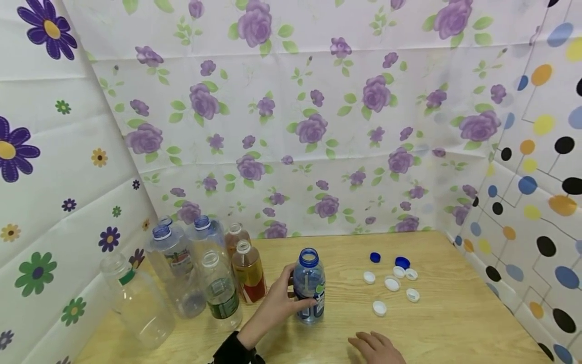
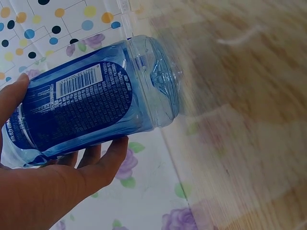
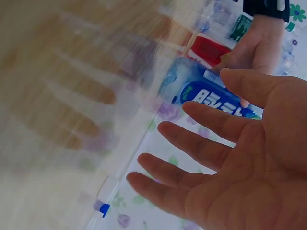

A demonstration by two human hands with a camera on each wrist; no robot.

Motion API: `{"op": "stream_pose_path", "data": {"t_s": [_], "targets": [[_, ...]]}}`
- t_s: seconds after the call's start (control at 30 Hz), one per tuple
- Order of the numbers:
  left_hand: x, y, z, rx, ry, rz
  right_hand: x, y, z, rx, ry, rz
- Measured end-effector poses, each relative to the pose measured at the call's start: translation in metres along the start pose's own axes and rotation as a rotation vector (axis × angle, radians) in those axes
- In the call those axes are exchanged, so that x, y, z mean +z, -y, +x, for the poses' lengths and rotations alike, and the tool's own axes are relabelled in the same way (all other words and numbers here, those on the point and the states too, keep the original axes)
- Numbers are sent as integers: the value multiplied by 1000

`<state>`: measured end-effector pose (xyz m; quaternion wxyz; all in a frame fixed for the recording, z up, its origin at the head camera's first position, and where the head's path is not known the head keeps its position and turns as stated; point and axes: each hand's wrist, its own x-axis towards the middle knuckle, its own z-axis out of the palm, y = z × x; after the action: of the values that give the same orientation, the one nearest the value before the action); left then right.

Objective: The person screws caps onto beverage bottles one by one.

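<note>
My left hand point(image 1: 283, 302) grips a clear blue plastic bottle point(image 1: 309, 278) around its side, thumb on one side and fingers on the other. The bottle is upright and its blue mouth has no cap. In the left wrist view the bottle's dark blue label point(image 2: 76, 103) shows a barcode; its base is at or just above the tabletop, I cannot tell which. My right hand point(image 1: 376, 349) holds nothing at the front of the table, to the right of the bottle. In the right wrist view its fingers point(image 3: 194, 146) are spread and nearly straight.
Several uncapped bottles stand at the left, among them a large clear bottle point(image 1: 141, 308), a green-labelled one point(image 1: 223, 298) and a red-and-yellow-labelled one point(image 1: 250, 278). Several white caps point(image 1: 392, 283) and two blue caps point(image 1: 402, 262) lie at the right. Patterned sheets point(image 1: 291, 126) enclose the wooden table point(image 1: 436, 323).
</note>
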<state>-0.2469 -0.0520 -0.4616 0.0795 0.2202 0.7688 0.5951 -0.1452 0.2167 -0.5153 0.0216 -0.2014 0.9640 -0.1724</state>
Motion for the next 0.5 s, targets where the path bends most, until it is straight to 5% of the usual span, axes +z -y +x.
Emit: {"op": "stream_pose_path", "data": {"t_s": [0.2,0.33,0.5], "targets": [[0,-2,-1,5,-10,-8,-24,-28,16,-142,-61,-30],[1,-2,-1,-7,-11,-4,-55,-29,26,-100,-71,0],[1,-1,1,-5,-4,2,-73,-49,47,-50,-242,-52]]}}
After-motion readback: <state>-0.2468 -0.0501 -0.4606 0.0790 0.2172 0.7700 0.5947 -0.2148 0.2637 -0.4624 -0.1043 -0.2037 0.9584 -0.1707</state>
